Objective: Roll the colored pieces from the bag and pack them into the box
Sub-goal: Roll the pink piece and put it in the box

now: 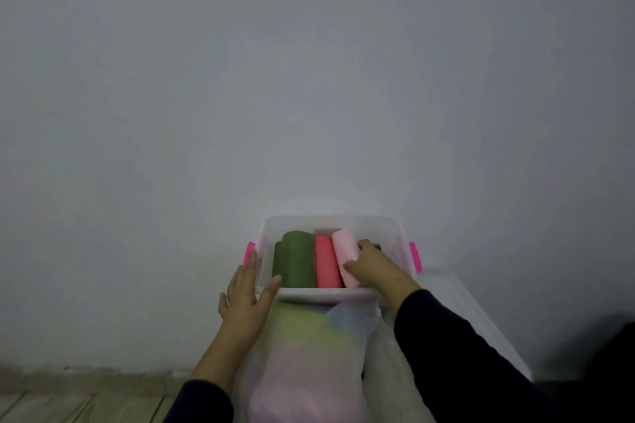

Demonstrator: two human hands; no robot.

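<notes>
A clear plastic box (330, 220) with pink handles stands against the wall. Inside it lie a dark green roll (294, 263), a red-pink roll (326, 264) and a light pink roll (345, 251) side by side. My right hand (372, 266) grips the light pink roll from the right, fingers curled over it; something dark green shows just behind the hand. My left hand (245, 295) rests flat with straight fingers against the box's left front corner. A translucent plastic bag (309, 364) with yellow-green and pink pieces inside sits in front of the box.
A grey-white wall (309, 79) rises directly behind the box. The box lid (474, 312) lies to the right of the box. A wooden floor (86, 398) shows at the lower left. A dark shape (615, 354) sits at the far right edge.
</notes>
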